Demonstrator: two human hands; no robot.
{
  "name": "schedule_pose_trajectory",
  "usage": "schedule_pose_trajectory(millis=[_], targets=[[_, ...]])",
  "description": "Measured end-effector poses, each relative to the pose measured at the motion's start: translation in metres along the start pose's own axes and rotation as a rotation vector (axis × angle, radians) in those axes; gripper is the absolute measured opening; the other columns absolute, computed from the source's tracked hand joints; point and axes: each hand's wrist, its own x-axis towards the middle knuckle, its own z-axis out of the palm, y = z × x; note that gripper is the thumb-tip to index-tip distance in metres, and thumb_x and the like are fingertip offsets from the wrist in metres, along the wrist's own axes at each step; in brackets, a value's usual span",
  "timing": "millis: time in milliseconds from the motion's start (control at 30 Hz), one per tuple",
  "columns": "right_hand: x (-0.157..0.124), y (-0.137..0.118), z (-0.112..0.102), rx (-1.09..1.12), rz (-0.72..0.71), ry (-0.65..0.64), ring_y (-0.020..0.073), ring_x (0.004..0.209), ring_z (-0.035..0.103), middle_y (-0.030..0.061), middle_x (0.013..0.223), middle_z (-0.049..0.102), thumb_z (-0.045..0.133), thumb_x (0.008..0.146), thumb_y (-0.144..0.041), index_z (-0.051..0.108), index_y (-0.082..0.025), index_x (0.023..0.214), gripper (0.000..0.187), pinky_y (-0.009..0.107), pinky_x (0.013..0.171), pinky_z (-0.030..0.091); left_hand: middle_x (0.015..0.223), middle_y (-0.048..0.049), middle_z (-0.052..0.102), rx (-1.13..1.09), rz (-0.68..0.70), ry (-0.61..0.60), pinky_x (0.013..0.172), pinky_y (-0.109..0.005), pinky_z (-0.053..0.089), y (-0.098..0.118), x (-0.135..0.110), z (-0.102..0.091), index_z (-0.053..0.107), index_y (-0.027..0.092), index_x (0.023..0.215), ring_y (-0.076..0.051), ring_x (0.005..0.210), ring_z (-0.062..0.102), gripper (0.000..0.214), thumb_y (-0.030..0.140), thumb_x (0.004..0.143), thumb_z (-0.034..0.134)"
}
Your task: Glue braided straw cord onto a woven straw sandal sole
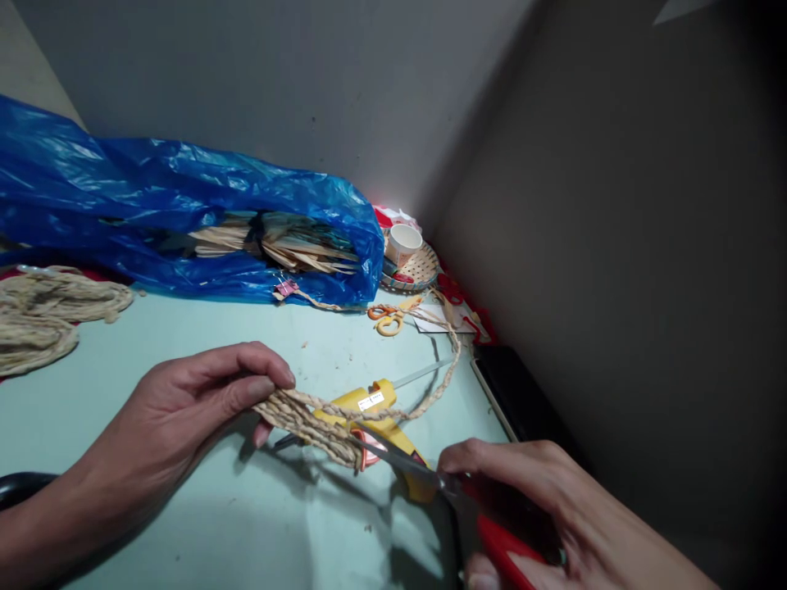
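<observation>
My left hand (202, 393) is closed on a flat piece of braided straw rope (307, 418), thumb under and fingers on top. A loose braided tail (443, 377) runs from it in a curve toward the back. My right hand (541, 508) grips red-handled scissors (479, 508), whose blades (393, 455) point left and touch the end of the braided piece. A yellow glue gun (384, 422) lies on the pale green table (184, 344) just behind and below the braid.
A blue plastic bag (153, 213) holding dried straw strips lies across the back. Coils of straw rope (43, 315) sit at the left. A white cup (404, 243) on a woven tray, orange scissors (388, 318) and a black flat object (516, 393) line the right wall.
</observation>
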Motion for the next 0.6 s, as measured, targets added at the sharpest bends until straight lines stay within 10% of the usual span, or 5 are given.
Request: schedule_pose_trajectory(millis=[600], targets=[[0.013, -0.004, 0.001, 0.123, -0.029, 0.015, 0.0206, 0.085, 0.082, 0.0007, 0.099, 0.083, 0.091, 0.077, -0.043, 0.081, -0.038, 0.116, 0.040, 0.022, 0.075, 0.067, 0.070, 0.0011, 0.069, 0.018, 0.039, -0.005, 0.050, -0.020, 0.050, 0.010, 0.001, 0.006, 0.081, 0.029, 0.072, -0.013, 0.052, 0.063, 0.011, 0.037, 0.079, 0.079]])
